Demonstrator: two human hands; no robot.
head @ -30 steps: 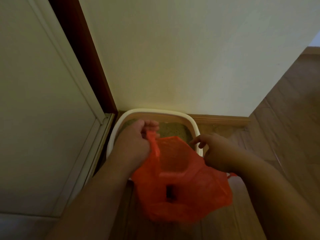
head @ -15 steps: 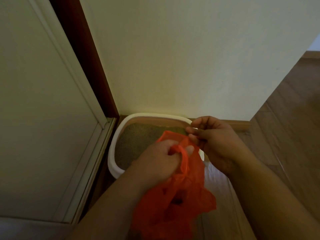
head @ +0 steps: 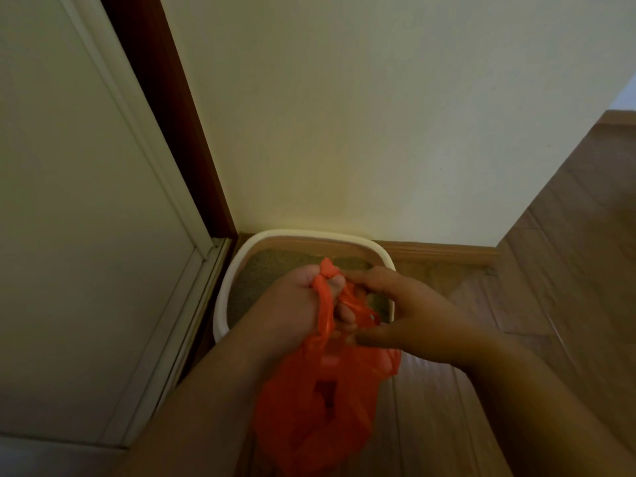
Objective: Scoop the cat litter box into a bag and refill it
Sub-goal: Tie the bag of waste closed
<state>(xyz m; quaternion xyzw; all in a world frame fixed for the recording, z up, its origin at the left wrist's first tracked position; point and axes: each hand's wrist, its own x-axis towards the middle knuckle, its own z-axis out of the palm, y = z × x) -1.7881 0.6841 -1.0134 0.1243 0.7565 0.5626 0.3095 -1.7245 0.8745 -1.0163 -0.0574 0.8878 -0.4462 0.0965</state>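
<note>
A white-rimmed litter box (head: 231, 270) stands on the floor in the corner, holding grey-brown litter (head: 253, 280). Over its near end hangs a crumpled orange plastic bag (head: 320, 411) with something dark showing through it. My left hand (head: 292, 306) grips one twisted handle of the bag in a fist, and the handle's end sticks up above the knuckles. My right hand (head: 413, 318) is beside it, with index finger and thumb spread straight on either side of the bag's other handle. Its remaining fingers are hidden. My arms cover the near half of the box.
A pale door (head: 86, 218) with a dark red-brown frame edge (head: 172, 115) fills the left. A cream wall (head: 361, 115) backs the box, with a wooden skirting board (head: 440, 254) at its foot. Wooden floor (head: 568, 270) stretches to the right.
The bag's mouth, held wide a second ago, has been gathered together. My hands have come close over the box, and my right hand's fingers have spread from a pinch.
</note>
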